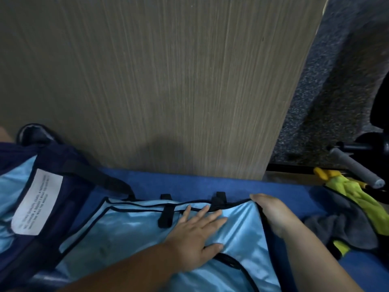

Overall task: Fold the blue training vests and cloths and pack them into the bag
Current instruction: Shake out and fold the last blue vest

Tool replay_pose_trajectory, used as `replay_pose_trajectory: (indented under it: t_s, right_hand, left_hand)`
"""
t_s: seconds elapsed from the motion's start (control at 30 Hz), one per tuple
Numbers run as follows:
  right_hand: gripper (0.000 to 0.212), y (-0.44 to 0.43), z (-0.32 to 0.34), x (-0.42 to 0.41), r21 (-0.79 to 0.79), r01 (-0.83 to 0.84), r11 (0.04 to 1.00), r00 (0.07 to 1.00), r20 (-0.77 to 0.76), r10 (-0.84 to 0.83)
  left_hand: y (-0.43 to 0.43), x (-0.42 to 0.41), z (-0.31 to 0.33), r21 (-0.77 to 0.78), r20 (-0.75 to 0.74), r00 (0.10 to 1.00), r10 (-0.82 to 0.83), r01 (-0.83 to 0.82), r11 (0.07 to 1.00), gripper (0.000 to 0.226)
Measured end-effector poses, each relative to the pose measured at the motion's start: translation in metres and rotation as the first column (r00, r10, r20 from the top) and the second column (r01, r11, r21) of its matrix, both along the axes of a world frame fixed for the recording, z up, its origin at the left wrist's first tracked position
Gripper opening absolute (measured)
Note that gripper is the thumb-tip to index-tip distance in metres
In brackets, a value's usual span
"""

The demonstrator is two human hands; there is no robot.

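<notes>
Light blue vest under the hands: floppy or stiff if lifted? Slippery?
Likely floppy: the light blue vest wrinkles around the left hand pressing flat on it, so it should drape. Its sheen suggests slick fabric that may slide when pushed. Looks thin, probably light where the right hand grips its edge.

light blue vest [130, 226], black trim

Open lane: the bare strip of blue surface [189, 184] between the light-blue vest [130, 228] and the wood-grain panel [168, 81] bounding its far edge. Left side is taken by the navy bag [63, 161], its strap [101, 175] trailing toward the vest. Right side is blocked by a heap of grey cloth [341, 226] and yellow-green vest [357, 197], with a grey-grip bar [355, 169] just beyond it.
</notes>
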State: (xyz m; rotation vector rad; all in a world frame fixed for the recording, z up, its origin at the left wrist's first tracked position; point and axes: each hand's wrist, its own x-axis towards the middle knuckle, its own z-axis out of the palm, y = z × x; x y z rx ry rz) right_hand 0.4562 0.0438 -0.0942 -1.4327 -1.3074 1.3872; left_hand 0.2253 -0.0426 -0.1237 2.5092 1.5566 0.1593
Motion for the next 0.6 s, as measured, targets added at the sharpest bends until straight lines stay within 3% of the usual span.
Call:
replay_pose_trajectory:
  t_s: [0.07, 0.13, 0.2, 0.27, 0.33, 0.4, 0.47, 0.6]
  right_hand:
    - [0.027, 0.001, -0.001, -0.003, 0.154, 0.015, 0.988, 0.961, 0.271, -0.057]
    - [0.022, 0.002, 0.0, -0.002, 0.22, 0.036, 0.975, 0.897, 0.423, -0.129]
    - [0.025, -0.003, 0.01, 0.002, 0.099, 0.057, 0.993, 0.893, 0.44, -0.096]
    - [0.032, -0.018, 0.025, 0.004, -0.111, -0.013, 0.994, 0.859, 0.507, 0.068]
    - [0.038, -0.033, 0.032, 0.004, -0.275, -0.111, 0.955, 0.745, 0.613, 0.264]
    - [0.041, -0.044, 0.032, 0.003, -0.335, -0.198, 0.921, 0.654, 0.655, 0.379]
    - [0.044, -0.05, 0.029, 0.003, -0.333, -0.224, 0.916, 0.669, 0.631, 0.392]
    - [0.036, -0.064, 0.028, 0.004, -0.276, -0.156, 0.948, 0.789, 0.542, 0.288]
  left_hand:
    - [-0.001, 0.001, 0.001, -0.01, -0.013, 0.999, 0.034, -0.034, 0.999, 0.064]
    - [-0.002, 0.003, 0.0, -0.012, -0.017, 0.997, 0.072, -0.072, 0.997, 0.065]
    - [-0.002, 0.003, -0.001, -0.009, -0.009, 0.996, 0.085, -0.085, 0.996, 0.065]
    - [-0.002, 0.003, 0.001, -0.015, -0.009, 0.996, 0.087, -0.087, 0.996, 0.065]
    - [-0.002, 0.003, 0.002, -0.025, -0.013, 0.996, 0.092, -0.093, 0.995, 0.065]
    - [-0.002, 0.003, 0.001, -0.038, -0.023, 0.994, 0.111, -0.111, 0.993, 0.066]
    - [-0.003, 0.004, 0.0, -0.04, -0.015, 0.99, 0.142, -0.143, 0.989, 0.068]
    - [-0.005, 0.004, 0.0, -0.017, 0.024, 0.978, 0.206, -0.206, 0.978, 0.067]
